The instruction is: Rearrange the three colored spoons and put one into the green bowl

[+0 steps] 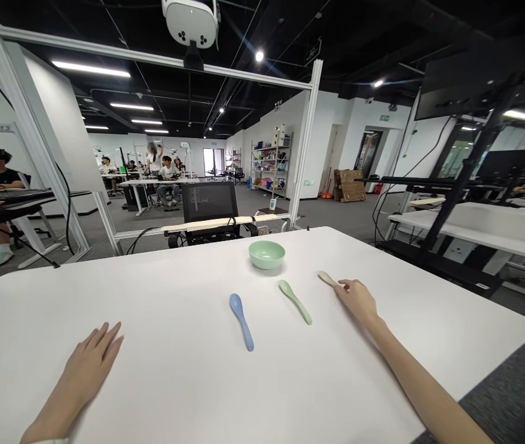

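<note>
My right hand is closed over the handle of a beige spoon, whose bowl end points away to the left on the white table. Most of that handle is hidden under the fingers. Flat on the table at the left lies my left hand, fingers stretched out and holding nothing. Between the hands rest a blue spoon and a light green spoon, apart from each other. Behind them a green bowl stands upright near the far edge.
A metal frame rises beyond the table's far edge, with a black office chair behind it. To the right is another white desk with a dark monitor stand. Several people sit or stand in the background.
</note>
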{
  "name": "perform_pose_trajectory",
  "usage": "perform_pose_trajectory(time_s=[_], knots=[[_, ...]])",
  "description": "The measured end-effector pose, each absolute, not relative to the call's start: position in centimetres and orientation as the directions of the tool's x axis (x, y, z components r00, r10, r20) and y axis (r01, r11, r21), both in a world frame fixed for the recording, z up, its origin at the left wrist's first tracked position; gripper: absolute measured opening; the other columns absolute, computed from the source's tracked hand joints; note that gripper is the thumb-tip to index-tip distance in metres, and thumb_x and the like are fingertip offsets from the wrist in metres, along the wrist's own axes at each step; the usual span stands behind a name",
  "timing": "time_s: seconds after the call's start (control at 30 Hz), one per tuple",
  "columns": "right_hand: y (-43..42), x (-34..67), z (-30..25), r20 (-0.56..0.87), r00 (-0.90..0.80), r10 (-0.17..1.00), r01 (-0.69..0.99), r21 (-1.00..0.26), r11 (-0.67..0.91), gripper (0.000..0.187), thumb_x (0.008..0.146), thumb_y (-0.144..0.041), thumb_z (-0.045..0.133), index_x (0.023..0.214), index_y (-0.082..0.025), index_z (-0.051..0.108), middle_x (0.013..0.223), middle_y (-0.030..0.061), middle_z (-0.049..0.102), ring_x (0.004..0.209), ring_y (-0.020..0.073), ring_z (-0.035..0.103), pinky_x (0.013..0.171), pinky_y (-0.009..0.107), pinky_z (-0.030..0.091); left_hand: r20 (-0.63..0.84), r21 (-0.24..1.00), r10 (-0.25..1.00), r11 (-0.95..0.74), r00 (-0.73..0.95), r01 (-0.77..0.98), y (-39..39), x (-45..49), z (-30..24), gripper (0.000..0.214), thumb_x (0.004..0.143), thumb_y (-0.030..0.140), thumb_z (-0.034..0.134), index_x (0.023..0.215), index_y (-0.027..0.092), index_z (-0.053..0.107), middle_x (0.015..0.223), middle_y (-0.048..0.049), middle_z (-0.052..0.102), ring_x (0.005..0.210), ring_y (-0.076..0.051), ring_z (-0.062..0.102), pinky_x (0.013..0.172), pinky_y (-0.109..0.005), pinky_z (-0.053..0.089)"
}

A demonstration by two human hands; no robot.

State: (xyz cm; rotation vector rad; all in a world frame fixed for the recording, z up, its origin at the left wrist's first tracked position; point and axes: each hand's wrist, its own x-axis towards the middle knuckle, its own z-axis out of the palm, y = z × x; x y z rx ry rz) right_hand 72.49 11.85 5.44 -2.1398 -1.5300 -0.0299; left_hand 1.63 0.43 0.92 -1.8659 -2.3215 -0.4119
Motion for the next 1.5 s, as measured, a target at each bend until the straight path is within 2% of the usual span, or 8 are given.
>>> perform_pose_trajectory(time_s=[0.37,0.57,0.63,0.73,0.83,0.97,1.17,1.5], knots=[[12.1,72.6,5.2,0.319,0.371,0.872,0.886,-0.401,-0.23,0.043,0.098,-0.044,0.051,0.113,-0.015,0.081,0.112,0.0174,0.077,0.102,0.0319,0.07,0.075,0.036,0.051,0.274,0.112,0.938,0.187,-0.211,0.976,0.6,1.4,0.6,0.078,0.094,0.052,0.025,0.152,0.011,0.058,0.161,-0.0175,0.057,0.152,-0.038,0.05,0.123,-0.054,0.041],[12.3,72.8,5.2,0.393,0.325,0.86,0.925,-0.323,-0.202,0.046,0.099,-0.043,0.051,0.118,-0.012,0.079,0.117,0.0209,0.075,0.113,0.0367,0.066,0.091,0.043,0.052,0.283,0.137,0.935,0.181,-0.214,0.974,0.6,1.6,0.6,0.077,0.093,0.051,0.029,0.15,0.01,0.06,0.16,-0.0196,0.057,0.15,-0.038,0.051,0.121,-0.054,0.043],[12.6,72.3,5.6,0.453,0.268,0.851,0.943,-0.303,-0.136,0.047,0.101,-0.041,0.048,0.121,-0.011,0.077,0.121,0.0224,0.073,0.116,0.0373,0.064,0.098,0.046,0.051,0.291,0.145,0.929,0.192,-0.228,0.971,0.5,1.8,0.9,0.075,0.093,0.05,0.029,0.149,0.011,0.062,0.158,-0.0191,0.059,0.149,-0.038,0.052,0.121,-0.054,0.044],[13.5,70.3,6.2,0.482,0.095,0.871,0.947,-0.313,0.07,0.046,0.103,-0.034,0.041,0.128,-0.013,0.073,0.129,0.0205,0.071,0.123,0.0339,0.063,0.108,0.046,0.048,0.289,0.135,0.929,0.199,-0.231,0.971,0.3,2.3,1.3,0.073,0.094,0.05,0.03,0.148,0.014,0.063,0.157,-0.0165,0.061,0.149,-0.035,0.053,0.122,-0.053,0.043],[14.5,67.3,6.6,0.426,-0.088,0.9,0.912,-0.328,0.245,0.047,0.104,-0.031,0.039,0.135,-0.015,0.07,0.139,0.0172,0.07,0.132,0.0302,0.061,0.117,0.044,0.043,0.274,0.127,0.934,0.199,-0.227,0.972,0.1,2.5,1.7,0.072,0.095,0.05,0.03,0.149,0.014,0.062,0.158,-0.0164,0.061,0.15,-0.035,0.052,0.122,-0.052,0.042],[15.3,64.1,6.2,0.33,-0.221,0.918,0.882,-0.334,0.332,0.049,0.105,-0.028,0.038,0.14,-0.013,0.068,0.149,0.0168,0.066,0.142,0.0291,0.058,0.124,0.043,0.039,0.258,0.125,0.939,0.199,-0.226,0.972,0.0,2.7,1.9,0.074,0.096,0.049,0.027,0.15,0.01,0.059,0.16,-0.0201,0.056,0.151,-0.037,0.05,0.123,-0.053,0.041],[15.4,63.9,4.9,0.313,-0.21,0.926,0.87,-0.373,0.323,0.046,0.103,-0.027,0.043,0.132,-0.011,0.075,0.145,0.0191,0.068,0.141,0.0318,0.06,0.121,0.046,0.043,0.294,0.121,0.928,0.202,-0.23,0.972,0.3,2.0,1.0,0.071,0.096,0.049,0.029,0.149,0.015,0.062,0.158,-0.0168,0.06,0.149,-0.035,0.052,0.12,-0.053,0.045],[15.5,64.1,4.4,0.337,-0.183,0.924,0.855,-0.41,0.319,0.044,0.102,-0.025,0.046,0.131,-0.012,0.077,0.145,0.0196,0.068,0.141,0.032,0.061,0.121,0.046,0.043,0.265,0.124,0.94,0.189,-0.216,0.974,0.2,2.1,1.3,0.076,0.096,0.051,0.027,0.152,0.009,0.057,0.162,-0.0195,0.055,0.152,-0.039,0.049,0.124,-0.053,0.04]])
